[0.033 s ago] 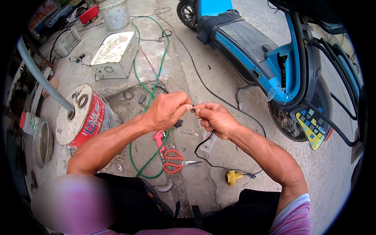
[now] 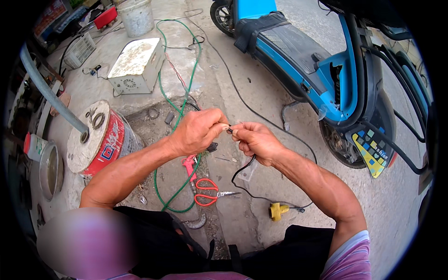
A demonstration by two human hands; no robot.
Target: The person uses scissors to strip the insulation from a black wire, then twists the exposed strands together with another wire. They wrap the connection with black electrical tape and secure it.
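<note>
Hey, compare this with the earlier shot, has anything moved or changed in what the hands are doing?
Nothing visibly changed. The left hand and right hand still pinch the end of the thin black wire together between their fingertips. The red-handled scissors, yellow plug, green hose and blue scooter lie where they were.

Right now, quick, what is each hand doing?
Left hand: closed, pinching the end of the thin black wire.
Right hand: closed, pinching the same wire end, which hangs down below it.
</note>
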